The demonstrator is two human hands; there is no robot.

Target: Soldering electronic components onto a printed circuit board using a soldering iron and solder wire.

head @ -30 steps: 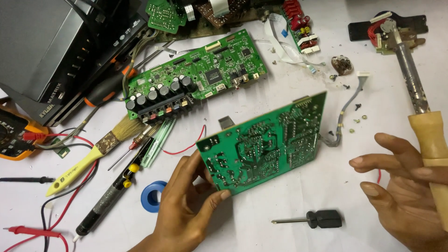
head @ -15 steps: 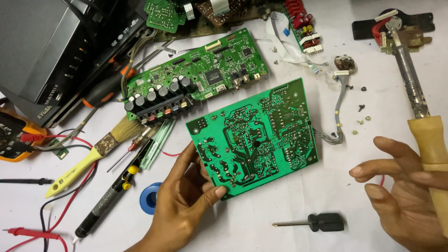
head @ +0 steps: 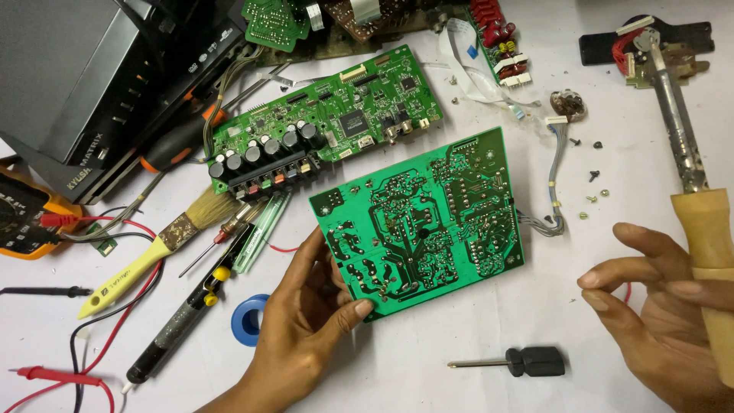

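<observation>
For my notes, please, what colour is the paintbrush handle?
Yellow, clearest in the head view: paintbrush.

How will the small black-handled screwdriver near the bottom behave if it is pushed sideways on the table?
The screwdriver would probably roll, since its handle looks rounded and it lies flat on the smooth white table. It seems light, so a slight nudge may move it. The thin metal shaft looks stiff.

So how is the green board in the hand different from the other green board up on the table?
The held board shows its solder side, flat with shiny tracks; the lying board shows its parts side, with black round capacitors and a chip. The left hand grips the held board by its lower corner; the lying board rests untouched. The held board looks squarer, the lying board longer and narrower. Both are green circuit boards.
</observation>
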